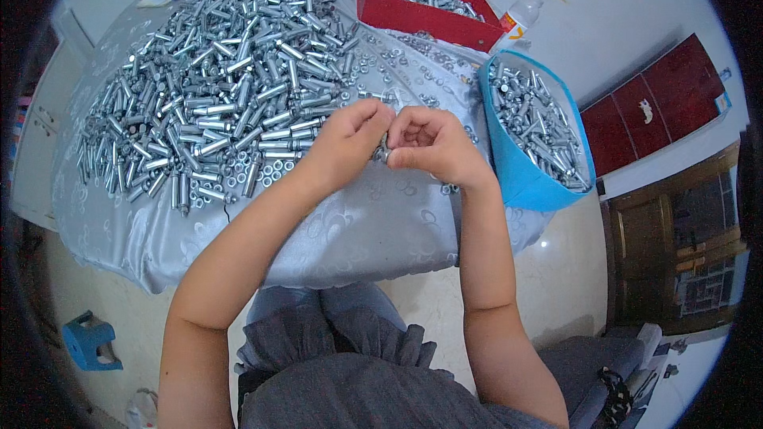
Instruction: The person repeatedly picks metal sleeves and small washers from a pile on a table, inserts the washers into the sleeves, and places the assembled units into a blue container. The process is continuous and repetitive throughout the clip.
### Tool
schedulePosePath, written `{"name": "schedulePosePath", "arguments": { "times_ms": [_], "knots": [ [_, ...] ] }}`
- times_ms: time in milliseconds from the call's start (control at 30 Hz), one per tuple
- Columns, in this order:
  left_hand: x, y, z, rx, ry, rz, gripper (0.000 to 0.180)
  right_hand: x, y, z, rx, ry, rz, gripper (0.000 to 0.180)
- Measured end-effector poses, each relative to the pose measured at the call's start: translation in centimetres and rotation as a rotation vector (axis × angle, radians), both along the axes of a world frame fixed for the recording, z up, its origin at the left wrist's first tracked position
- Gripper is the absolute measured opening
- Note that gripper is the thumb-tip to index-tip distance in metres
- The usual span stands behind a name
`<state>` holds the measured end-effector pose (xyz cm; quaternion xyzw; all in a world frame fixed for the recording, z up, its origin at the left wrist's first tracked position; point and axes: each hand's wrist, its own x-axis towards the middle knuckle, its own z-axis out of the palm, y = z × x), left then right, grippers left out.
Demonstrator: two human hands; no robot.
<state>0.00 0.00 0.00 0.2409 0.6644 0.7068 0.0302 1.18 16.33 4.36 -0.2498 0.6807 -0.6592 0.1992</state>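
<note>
My left hand (354, 141) and my right hand (435, 145) meet over the front of the table, fingers curled in a pinch. A small silvery metal fastener (382, 150) shows between the fingertips of both hands. Fingers cover most of it, so whether it is a bolt or a nut is unclear. Left of my hands lies a large heap of shiny sleeve anchor bolts (238, 83). Loose hex nuts (274, 169) are scattered along its near edge, and more small nuts and washers (429, 75) lie behind my hands.
A blue fabric bin (528, 189) full of bolts stands at the table's right edge. Behind it are a red box (469, 32) holding more bolts and a white plastic bottle (520, 14). Silvery cloth (350, 246) covers the table. A blue stool (91, 342) sits on the floor, lower left.
</note>
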Motion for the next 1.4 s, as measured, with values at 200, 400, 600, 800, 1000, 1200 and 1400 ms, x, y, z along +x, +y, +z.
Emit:
{"name": "schedulePosePath", "arguments": {
  "times_ms": [200,400,600,800,1000,1200,1400],
  "knots": [
    [0.7,-0.1,1.3,0.094,-0.41,-0.077,0.03,0.2,-0.4,0.4,-0.054,-0.029,-0.13,0.018],
    [0.2,0.2,0.8,0.31,-0.735,-0.188,0.024,-0.3,-1.3,-0.5,0.004,0.119,-0.334,0.02],
    [-0.2,0.2,1.0,0.373,-0.769,-0.083,0.021,-0.5,-1.9,-0.8,0.029,0.16,-0.338,0.021],
    [0.0,0.0,1.3,0.445,-0.765,-0.025,0.018,-0.1,-2.2,-0.9,-0.018,0.111,-0.351,0.021],
    [-1.4,-1.2,1.4,0.659,-0.797,0.066,0.027,0.2,-0.8,-0.4,0.027,0.143,-0.172,0.02],
    [-1.2,-0.6,1.1,0.595,-0.841,0.029,0.026,-0.1,-1.4,-0.3,-0.061,0.063,-0.249,0.02],
    [-0.6,0.1,1.5,0.476,-0.824,0.074,0.023,0.1,-2.1,-0.8,-0.062,0.074,-0.217,0.029]
  ]
}}
